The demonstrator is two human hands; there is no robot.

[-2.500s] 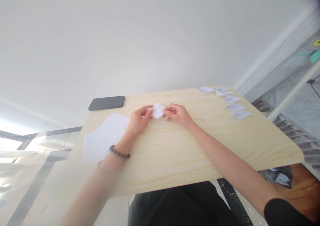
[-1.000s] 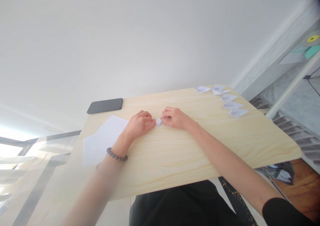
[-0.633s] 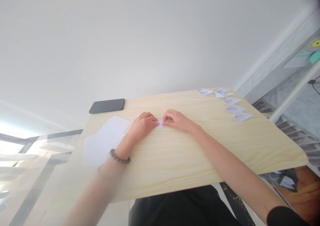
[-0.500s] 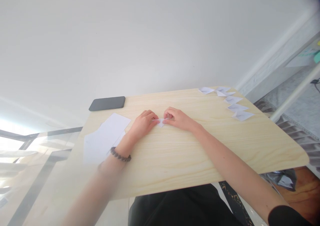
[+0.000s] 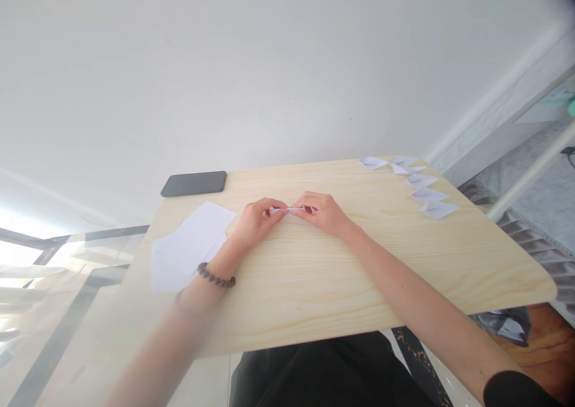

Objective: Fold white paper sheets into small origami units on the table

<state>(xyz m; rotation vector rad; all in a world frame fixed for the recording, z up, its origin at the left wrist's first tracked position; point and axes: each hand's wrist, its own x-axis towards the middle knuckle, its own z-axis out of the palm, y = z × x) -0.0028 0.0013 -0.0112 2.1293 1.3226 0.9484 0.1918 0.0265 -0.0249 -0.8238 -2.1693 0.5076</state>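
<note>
Between my two hands is a small piece of folded white paper (image 5: 294, 214), seen nearly edge-on and mostly covered by fingers. My left hand (image 5: 260, 220), with a dark beaded bracelet at its wrist, pinches the paper between thumb and fingers from the left. From the right, my right hand (image 5: 322, 210) pinches it the same way. The fingertips of both hands almost meet at the paper's middle. Both hands are low over the wooden table (image 5: 305, 287), and the exact folds are too small to make out.
Several white sheets (image 5: 193, 239) lie in a loose pile left of my left hand. A dark phone (image 5: 194, 183) rests at the far left edge. Folded paper boats (image 5: 435, 208) stand in a row at the far right, near a white wall (image 5: 287, 71).
My fingertips have come closer together over the paper. It now shows as a thin line, where before a small pointed flap was visible between the hands.
</note>
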